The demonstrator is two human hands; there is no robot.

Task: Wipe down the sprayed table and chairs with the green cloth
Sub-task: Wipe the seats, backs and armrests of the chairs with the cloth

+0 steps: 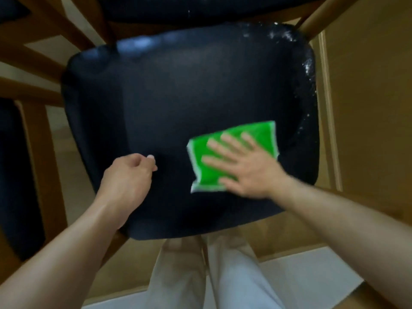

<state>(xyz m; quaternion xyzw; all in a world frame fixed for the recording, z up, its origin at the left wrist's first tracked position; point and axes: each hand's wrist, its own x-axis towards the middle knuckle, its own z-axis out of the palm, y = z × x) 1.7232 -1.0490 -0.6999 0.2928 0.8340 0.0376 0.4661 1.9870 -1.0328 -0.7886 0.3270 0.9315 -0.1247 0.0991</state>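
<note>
Right hand (247, 168): flat, palm down, fingers spread and straight, pressing the green cloth (231, 156) against the dark seat of the chair (178, 97). The fingertips point toward 10 o'clock; the hand and cloth are blurred. The cloth is folded into a rough rectangle with a pale edge showing along its 9 o'clock and 6 o'clock sides, and it lies in the 4 o'clock part of the seat, its far corner reaching toward 1 o'clock.

Left hand (129, 175): fingers curled loosely inward, nothing visibly held; it hangs over the 7 o'clock part of the seat, apart from the cloth. Whether its knuckles touch the upholstery cannot be told.

Seat: dark, smooth cushion with rounded corners, filling most of the view. White droplets (287, 36) speckle its 1 o'clock corner and run down the 3 o'clock edge; the middle of the cushion shows none.

Frame: light wooden rails (316, 18) rise from the far corners of the seat; a dark padded backrest (178, 7) crosses at 12 o'clock. More wooden bars and a second dark cushion (13, 175) stand at 9 o'clock.

Below, at 6 o'clock: the person's pale trousers (223, 275), a wooden floor (367, 108), and a white strip (301, 270) of flooring toward 5 o'clock.
</note>
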